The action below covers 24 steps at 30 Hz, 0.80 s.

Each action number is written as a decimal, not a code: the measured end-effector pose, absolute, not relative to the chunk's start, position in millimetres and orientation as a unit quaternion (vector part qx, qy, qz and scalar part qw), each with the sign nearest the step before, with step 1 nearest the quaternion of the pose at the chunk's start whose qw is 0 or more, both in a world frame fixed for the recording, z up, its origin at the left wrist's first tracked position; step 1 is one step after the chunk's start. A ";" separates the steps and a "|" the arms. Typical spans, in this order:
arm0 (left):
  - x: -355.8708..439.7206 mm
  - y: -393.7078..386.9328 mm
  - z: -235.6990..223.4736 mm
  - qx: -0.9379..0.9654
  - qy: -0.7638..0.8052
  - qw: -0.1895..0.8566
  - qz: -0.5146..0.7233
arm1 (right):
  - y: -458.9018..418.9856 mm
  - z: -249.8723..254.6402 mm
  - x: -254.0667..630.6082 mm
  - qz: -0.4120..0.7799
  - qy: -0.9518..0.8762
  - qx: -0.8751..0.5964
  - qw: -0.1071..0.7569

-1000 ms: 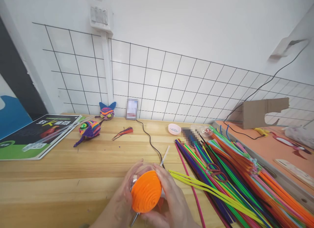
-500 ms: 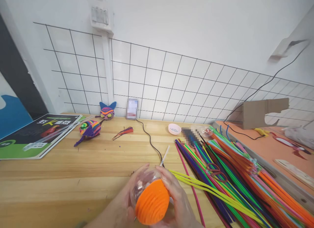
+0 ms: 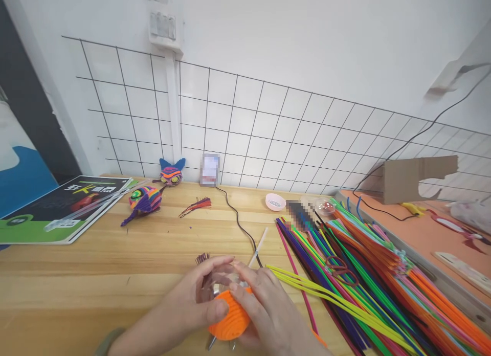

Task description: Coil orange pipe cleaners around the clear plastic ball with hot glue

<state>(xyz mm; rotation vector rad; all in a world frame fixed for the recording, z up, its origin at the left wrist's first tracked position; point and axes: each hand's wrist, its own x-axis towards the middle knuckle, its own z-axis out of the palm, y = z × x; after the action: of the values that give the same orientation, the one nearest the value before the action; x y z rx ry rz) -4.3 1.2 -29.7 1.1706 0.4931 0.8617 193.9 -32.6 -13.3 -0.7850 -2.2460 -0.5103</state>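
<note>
A clear plastic ball (image 3: 220, 288), partly covered with ridged orange pipe cleaner (image 3: 233, 326), is between my hands at the bottom centre. My left hand (image 3: 199, 299) curves around its left side, the thumb pressed on the orange part. From the right, my right hand (image 3: 268, 305) closes over the top, fingers bent on the ball. Much of the clear part is hidden by my fingers. Below the ball a thin metal tip (image 3: 211, 341) shows; I cannot tell what it belongs to. A translucent white stick (image 3: 261, 243) lies just beyond my right hand.
Bundles of coloured pipe cleaners (image 3: 337, 274) cover the right side. At the back are a pink bowl (image 3: 275, 202), a phone (image 3: 209, 170) with a black cable, and two striped pipe-cleaner figures (image 3: 171, 173). A book (image 3: 76, 207) lies left; cut cardboard (image 3: 406, 182) stands right.
My hands have closed further over the ball, and the orange part sits lower between them, more covered by fingers. Dark trimmings beyond my left hand now show. The view has shifted slightly.
</note>
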 end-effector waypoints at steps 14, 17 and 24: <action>-1.4 -3.8 -7.3 0.466 0.272 0.755 0.372 | -32.8 -9.7 195.8 -0.186 -0.876 -0.294 0.334; -1.5 -3.8 -11.7 0.467 0.274 0.751 0.378 | -33.3 -9.1 197.1 -0.181 -0.879 -0.290 0.332; -1.8 -4.4 -8.3 0.471 0.280 0.748 0.374 | -31.7 -15.4 199.2 -0.156 -0.883 -0.286 0.339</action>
<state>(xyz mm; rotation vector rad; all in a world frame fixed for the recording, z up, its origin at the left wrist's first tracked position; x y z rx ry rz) -1.8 -4.4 -8.3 1.0294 0.6116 0.8183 199.2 -31.7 -15.4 -0.7441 -2.2980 -0.4065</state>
